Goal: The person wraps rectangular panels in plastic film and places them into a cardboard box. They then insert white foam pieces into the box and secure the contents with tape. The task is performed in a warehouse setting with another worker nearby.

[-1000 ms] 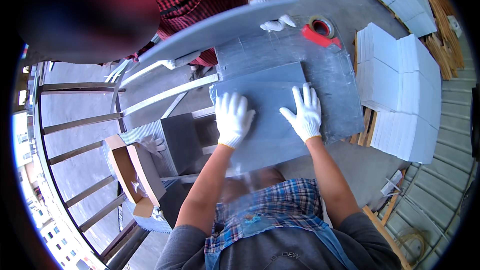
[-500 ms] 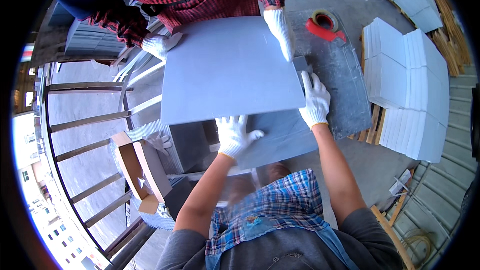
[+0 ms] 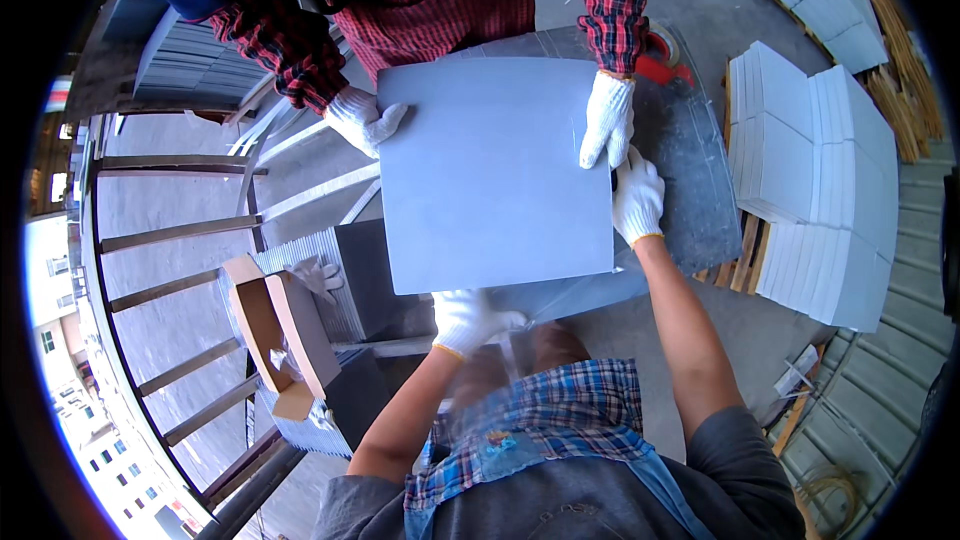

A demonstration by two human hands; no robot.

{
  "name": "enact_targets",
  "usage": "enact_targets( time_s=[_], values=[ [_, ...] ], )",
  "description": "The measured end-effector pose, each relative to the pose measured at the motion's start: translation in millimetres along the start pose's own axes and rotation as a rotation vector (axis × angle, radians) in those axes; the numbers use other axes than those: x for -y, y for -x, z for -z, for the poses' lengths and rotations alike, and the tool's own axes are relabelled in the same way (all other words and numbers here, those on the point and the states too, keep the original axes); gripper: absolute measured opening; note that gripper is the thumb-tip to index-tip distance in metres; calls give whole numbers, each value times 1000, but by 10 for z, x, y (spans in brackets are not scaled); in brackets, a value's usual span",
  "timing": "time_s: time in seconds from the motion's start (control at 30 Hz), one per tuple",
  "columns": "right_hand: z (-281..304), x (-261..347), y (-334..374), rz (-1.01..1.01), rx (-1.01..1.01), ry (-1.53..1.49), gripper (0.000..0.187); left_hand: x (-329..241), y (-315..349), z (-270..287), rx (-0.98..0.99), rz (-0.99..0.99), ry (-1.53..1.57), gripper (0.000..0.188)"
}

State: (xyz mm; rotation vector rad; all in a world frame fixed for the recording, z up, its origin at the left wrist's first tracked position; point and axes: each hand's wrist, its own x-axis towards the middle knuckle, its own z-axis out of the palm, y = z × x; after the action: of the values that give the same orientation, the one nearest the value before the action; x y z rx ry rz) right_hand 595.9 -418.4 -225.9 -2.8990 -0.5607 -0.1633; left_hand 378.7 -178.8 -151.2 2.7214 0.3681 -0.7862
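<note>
A flat grey panel (image 3: 500,175) is held over the work table by a co-worker facing me. The co-worker's gloved hands (image 3: 608,120) grip its far left corner and its right side. My left hand (image 3: 465,322), in a white knit glove, is at the near edge; its fingertips are hidden under the panel and its thumb sticks out sideways. At the right edge, just below the co-worker's hand, my gloved right hand (image 3: 638,202) has bent fingers around a small dark piece I cannot make out. Another grey sheet (image 3: 570,298) shows below the panel.
A red tape dispenser (image 3: 665,68) lies on the dark tabletop (image 3: 690,170). White stacked panels (image 3: 775,140) stand on a pallet at right. Left are an open cardboard box (image 3: 262,325), grey sheet stacks (image 3: 362,270) and a metal frame with crossbars (image 3: 180,232).
The panel and the co-worker's hands have shifted right and toward me. My left fingers have slipped further under the near edge. My right hand's fingers are more bent. A sleeve now partly covers the dispenser.
</note>
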Motion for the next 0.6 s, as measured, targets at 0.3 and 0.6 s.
enact_targets(
  time_s=[0.3, 0.6],
  values=[
    [-271, -371, -90, -85, 85, -286, 34, 190, 176, -298, -182, 16, 150, 113],
    [-472, -717, 141, 53, 89, -426, 32, 198, 333, -306, -276, -14, 234, 108]
  ],
)
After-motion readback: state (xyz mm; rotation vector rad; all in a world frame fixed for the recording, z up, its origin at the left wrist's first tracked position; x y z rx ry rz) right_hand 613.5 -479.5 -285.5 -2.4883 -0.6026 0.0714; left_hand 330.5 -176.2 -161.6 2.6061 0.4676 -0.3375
